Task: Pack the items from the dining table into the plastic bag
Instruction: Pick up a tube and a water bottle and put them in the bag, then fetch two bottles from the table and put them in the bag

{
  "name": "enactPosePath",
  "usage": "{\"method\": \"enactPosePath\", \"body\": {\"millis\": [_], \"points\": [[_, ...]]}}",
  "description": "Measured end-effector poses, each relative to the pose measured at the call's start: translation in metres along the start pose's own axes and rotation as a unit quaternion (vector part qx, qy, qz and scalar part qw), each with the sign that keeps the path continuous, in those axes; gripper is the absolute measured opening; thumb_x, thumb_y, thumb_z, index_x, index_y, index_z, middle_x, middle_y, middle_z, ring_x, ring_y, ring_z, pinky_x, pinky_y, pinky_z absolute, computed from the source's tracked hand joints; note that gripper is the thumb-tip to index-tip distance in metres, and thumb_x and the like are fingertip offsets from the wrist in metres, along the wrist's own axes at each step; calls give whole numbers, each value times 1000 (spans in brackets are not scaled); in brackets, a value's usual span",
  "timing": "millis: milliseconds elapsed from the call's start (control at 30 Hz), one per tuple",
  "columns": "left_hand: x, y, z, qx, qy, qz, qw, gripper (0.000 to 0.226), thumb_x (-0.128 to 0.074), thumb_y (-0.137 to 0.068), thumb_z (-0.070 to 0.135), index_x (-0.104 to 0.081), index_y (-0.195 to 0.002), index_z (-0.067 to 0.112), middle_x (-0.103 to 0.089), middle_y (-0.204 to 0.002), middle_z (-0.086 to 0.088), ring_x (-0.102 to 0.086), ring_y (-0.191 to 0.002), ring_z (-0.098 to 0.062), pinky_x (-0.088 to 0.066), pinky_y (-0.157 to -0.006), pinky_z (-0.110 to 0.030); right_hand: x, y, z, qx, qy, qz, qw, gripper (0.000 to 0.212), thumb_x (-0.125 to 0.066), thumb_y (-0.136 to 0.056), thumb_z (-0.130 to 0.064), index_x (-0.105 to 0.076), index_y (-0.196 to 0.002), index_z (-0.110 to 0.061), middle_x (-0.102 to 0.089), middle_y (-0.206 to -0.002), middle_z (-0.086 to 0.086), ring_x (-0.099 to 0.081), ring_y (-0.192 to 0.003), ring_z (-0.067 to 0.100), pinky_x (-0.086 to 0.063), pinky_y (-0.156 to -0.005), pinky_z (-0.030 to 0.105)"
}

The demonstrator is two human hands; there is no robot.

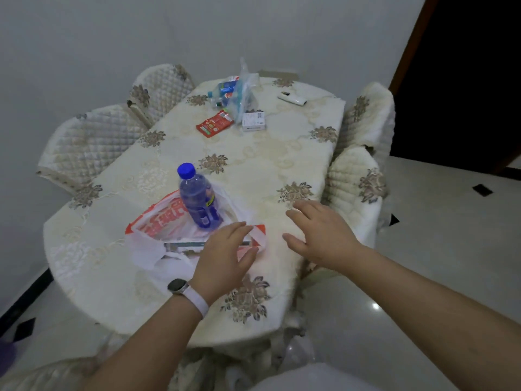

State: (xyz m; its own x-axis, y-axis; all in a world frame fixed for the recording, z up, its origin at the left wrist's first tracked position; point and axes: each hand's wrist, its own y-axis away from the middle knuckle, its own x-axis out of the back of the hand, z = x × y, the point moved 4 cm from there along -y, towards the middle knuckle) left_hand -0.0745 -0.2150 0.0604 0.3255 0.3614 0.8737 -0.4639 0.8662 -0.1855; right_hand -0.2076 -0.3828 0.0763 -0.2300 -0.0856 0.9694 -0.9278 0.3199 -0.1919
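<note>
A white plastic bag with red print (158, 221) lies flat on the near part of the dining table (253, 165). A blue-capped bottle of blue liquid (197, 197) stands on the bag. A flat dark-edged item (186, 245) shows at the bag's mouth. My left hand (222, 255), with a watch on its wrist, hovers open over the bag's right edge. My right hand (318, 232) is open above the cloth, to the right of the bag. At the far end lie a red packet (214, 124), a small white box (253, 121) and a clear pouch of small bottles (234, 93).
A white remote-like object (291, 98) lies at the table's far right. Quilted chairs stand on the left (90, 142) and on the right (358, 179). The glossy floor (439, 249) opens out to the right, with a dark doorway beyond.
</note>
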Motion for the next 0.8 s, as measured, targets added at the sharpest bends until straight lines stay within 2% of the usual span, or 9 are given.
{"method": "enactPosePath", "body": {"millis": [233,400,600,700,800], "points": [[-60,-49,141,-99,-37,-3,994,48,-55,-90,44,-64,-125,13,-63,-129,-8,-58,-117,-26,-47,-99,-40,50,88,119,-43,23,33,998,56,-44,-86,-54,-65,-118,-13,-62,-124,9,-55,-115,30,-46,-93,42],[-98,-84,233,-187,-57,3,981,44,-59,-91,39,-64,-125,12,-63,-127,-8,-59,-114,-27,-47,-96,-41,82,146,192,-85,43,50,994,53,-50,-87,-53,-63,-120,-14,-61,-125,9,-54,-116,29,-43,-97,42],[-139,-127,302,-272,-75,-6,959,41,-57,-91,38,-64,-123,13,-62,-127,-9,-59,-113,-30,-48,-93,-45,105,194,260,-140,60,84,985,52,-48,-87,-53,-64,-117,-14,-63,-119,9,-57,-110,31,-49,-91,43],[-160,-155,323,-296,-73,-25,952,41,-51,-92,40,-65,-122,15,-62,-126,-8,-58,-114,-30,-46,-95,-43,101,204,290,-171,71,71,980,53,-50,-86,-53,-64,-118,-14,-62,-121,9,-55,-114,31,-47,-93,43],[-186,-190,335,-329,-63,-22,942,41,-52,-91,40,-66,-121,14,-63,-124,-9,-59,-112,-32,-47,-94,-43,94,207,318,-187,88,53,977,53,-50,-87,-53,-64,-119,-13,-62,-123,10,-55,-115,32,-45,-95,43]]}}
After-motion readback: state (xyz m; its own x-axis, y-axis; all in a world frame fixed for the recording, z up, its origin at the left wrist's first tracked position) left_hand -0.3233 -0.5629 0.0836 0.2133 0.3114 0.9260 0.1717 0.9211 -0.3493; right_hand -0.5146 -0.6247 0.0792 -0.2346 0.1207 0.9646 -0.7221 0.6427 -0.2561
